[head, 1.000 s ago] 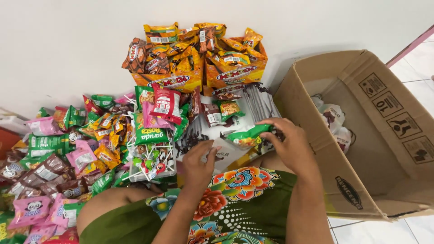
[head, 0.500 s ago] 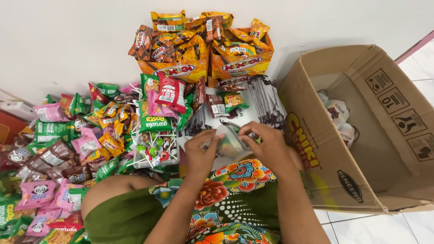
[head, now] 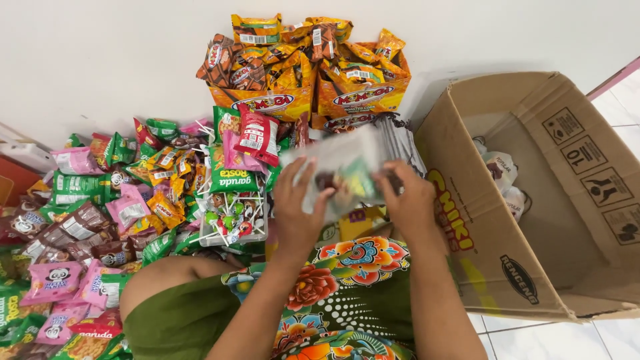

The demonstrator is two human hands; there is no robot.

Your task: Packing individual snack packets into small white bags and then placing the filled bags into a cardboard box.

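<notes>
Both hands were raised above the lap, holding a clear plastic bag (head: 343, 170) between them. The bag was motion-blurred, glossy and crinkled, with small green and dark snack packets showing dimly through its film. The left hand (head: 298, 207) gripped the bag's left edge, its fingers (head: 301, 175) curled and pinching the plastic against the thumb. The right hand (head: 407, 197) clamped the right edge in the same way, fingers folded over the film.

Below them lay a green cloth (head: 333, 293) printed with bright orange and red flowers, draped over the person's lap. To the left, a heap of shiny foil packets (head: 100, 213) in pink, green, brown and orange spread over the floor, beside a small clear tub of lollipops (head: 230, 223) with thin white sticks. Against the white wall stood two orange display cartons (head: 310, 100) stuffed with crumpled packets. To the right, a large corrugated cardboard box (head: 533, 200) lay tipped open, with pale wrapped packets deep inside.
</notes>
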